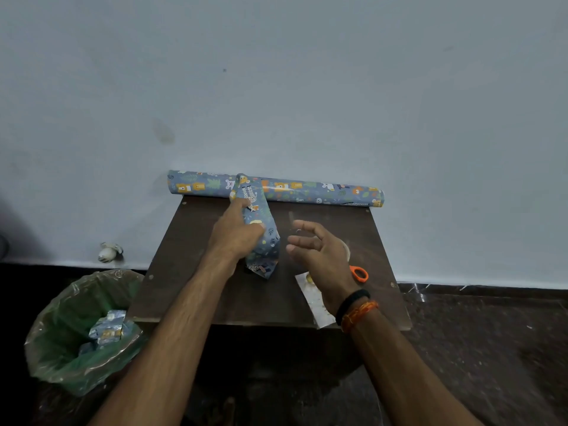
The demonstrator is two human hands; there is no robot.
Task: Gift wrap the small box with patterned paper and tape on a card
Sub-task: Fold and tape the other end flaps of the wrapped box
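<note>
Blue-papered box (261,238) under left hand (235,232) grip; right hand (319,250) apart.

Dim, soft focus, dark floor, wide-angle curvature

Legible text: none. Wrapped box (259,229), centre of table, under the left hand (235,233): patterned paper carries a few short lines of dark lettering at its 12 o'clock end, too small and blurred to read. Paper roll (276,189), 12 o'clock edge of table: animal prints only, no readable words.
</note>
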